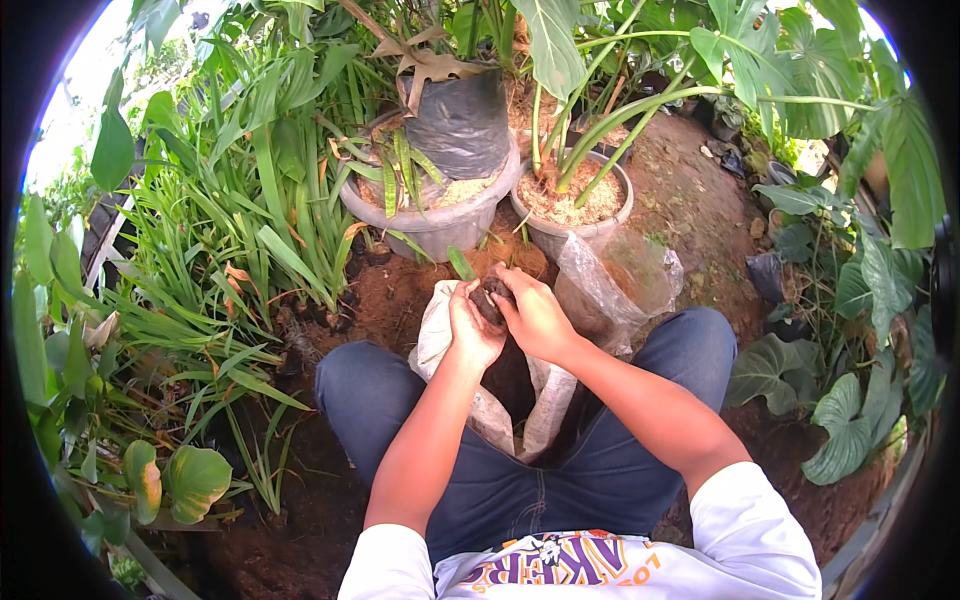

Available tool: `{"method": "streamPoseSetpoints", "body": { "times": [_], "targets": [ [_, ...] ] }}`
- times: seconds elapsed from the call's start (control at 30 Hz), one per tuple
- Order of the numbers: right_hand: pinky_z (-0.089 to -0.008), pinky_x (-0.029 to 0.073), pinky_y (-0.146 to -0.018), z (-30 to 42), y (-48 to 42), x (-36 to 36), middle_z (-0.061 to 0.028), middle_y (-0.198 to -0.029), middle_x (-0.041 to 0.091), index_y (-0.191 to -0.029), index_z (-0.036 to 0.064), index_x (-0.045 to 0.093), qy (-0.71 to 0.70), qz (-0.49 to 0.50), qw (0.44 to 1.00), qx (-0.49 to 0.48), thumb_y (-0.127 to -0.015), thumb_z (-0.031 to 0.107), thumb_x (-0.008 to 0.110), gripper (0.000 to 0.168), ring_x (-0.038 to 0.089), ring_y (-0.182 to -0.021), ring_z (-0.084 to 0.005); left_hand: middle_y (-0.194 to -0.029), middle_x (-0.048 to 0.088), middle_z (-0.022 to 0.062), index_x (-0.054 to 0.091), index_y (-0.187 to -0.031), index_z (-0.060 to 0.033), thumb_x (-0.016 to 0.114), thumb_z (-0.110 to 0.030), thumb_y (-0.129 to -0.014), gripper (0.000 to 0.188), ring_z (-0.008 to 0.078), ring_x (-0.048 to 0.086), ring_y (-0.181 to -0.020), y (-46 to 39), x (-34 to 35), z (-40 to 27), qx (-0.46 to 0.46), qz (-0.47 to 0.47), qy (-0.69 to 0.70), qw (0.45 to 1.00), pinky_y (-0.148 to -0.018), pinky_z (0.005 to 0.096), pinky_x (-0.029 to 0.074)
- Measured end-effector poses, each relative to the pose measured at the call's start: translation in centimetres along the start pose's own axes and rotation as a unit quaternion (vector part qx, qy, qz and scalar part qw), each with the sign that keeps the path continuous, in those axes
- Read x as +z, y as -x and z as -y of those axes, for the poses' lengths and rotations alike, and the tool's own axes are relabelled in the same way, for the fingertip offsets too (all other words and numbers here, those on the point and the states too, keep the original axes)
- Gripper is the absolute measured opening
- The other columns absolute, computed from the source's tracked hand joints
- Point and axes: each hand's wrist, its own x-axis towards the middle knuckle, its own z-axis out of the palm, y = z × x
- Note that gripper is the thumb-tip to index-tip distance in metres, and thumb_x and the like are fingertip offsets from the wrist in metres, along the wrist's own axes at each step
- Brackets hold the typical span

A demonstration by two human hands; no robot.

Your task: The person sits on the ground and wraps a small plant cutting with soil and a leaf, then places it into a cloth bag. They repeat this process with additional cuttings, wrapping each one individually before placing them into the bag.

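Both hands meet over an open white woven sack (433,322) between my bent knees. My left hand (477,322) cups a dark clump of soil (490,300) from the left and below. From the other side, my right hand (534,309) presses its fingers and thumb against the same clump. A small green leaf (460,264) shows just beyond the fingertips; whether it grows from the clump I cannot tell. Inside the sack lies dark soil (511,379), partly hidden by my wrists. To the right of my right hand is a clear plastic bag (619,281) with brown material in it.
Ahead stand a wide grey pot (442,229) bearing a black plastic grow bag (459,124), and a smaller grey pot (574,232) with a large-leaved plant. Dense strappy plants (262,247) crowd the left. Broad-leaved plants (840,420) line the right, beyond bare earth (690,195).
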Motion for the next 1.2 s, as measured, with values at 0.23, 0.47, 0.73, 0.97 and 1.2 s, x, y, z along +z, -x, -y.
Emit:
{"method": "streamPoseSetpoints", "body": {
  "times": [0.23,0.47,0.73,0.97,1.2],
  "targets": [
    [-0.0458,0.048,-0.090,1.4,-0.9,-0.7,-0.0199,-0.102,0.064,-0.112,-0.004,0.065,0.113,-0.047,0.990,-0.073,-0.083,0.003,0.068,0.030,0.060,-0.098,-0.0389,-0.105,0.068,0.0081,0.061,-0.111,-0.0068,0.034,-0.034,-0.101,0.041,0.0232,0.066,-0.100,0.1,0.2,-0.2,-0.003,-0.003,-0.005,1.000,-0.093,0.0406,0.052],
    [-0.0459,0.048,-0.092,2.7,-1.0,-0.3,-0.0239,-0.105,0.065,-0.113,-0.005,0.063,0.053,0.003,0.999,-0.001,-0.088,0.012,0.065,0.030,0.062,-0.100,-0.0406,-0.112,0.062,0.0047,0.056,-0.118,-0.0135,0.049,-0.042,-0.094,0.037,0.0252,0.061,-0.108,-0.3,-0.4,-0.4,0.022,-0.024,0.001,0.999,-0.100,0.0423,0.046],
    [-0.0521,0.031,-0.115,2.9,0.4,0.2,-0.0245,-0.135,0.055,-0.135,-0.001,0.050,0.086,0.123,0.981,-0.122,-0.094,0.012,0.056,0.044,0.046,-0.133,-0.0387,-0.096,0.065,0.0106,0.060,-0.099,-0.0073,0.052,-0.050,-0.093,0.044,0.0270,0.064,-0.098,-1.4,-1.8,-2.2,-0.006,-0.008,-0.019,1.000,-0.093,0.0398,0.050],
    [-0.0534,0.024,-0.118,3.7,0.3,-2.5,-0.0163,-0.147,0.048,-0.142,0.004,0.047,0.134,0.090,0.977,-0.139,-0.091,0.017,0.065,0.056,0.033,-0.145,-0.0365,-0.101,0.068,0.0062,0.061,-0.108,-0.0113,0.060,-0.043,-0.091,0.035,0.0254,0.067,-0.095,2.2,1.5,-3.6,0.048,0.039,-0.030,0.998,-0.086,0.0437,0.053],
    [-0.0531,0.024,-0.119,3.1,1.3,-1.3,-0.0117,-0.151,0.044,-0.140,0.007,0.050,0.189,0.113,0.959,-0.179,-0.088,0.010,0.066,0.054,0.031,-0.146,-0.0331,-0.091,0.062,0.0024,0.059,-0.107,-0.0148,0.062,-0.032,-0.095,0.021,0.0150,0.063,-0.084,-0.7,-1.6,-3.7,0.019,0.044,-0.037,0.998,-0.077,0.0342,0.054]
  ]
}}
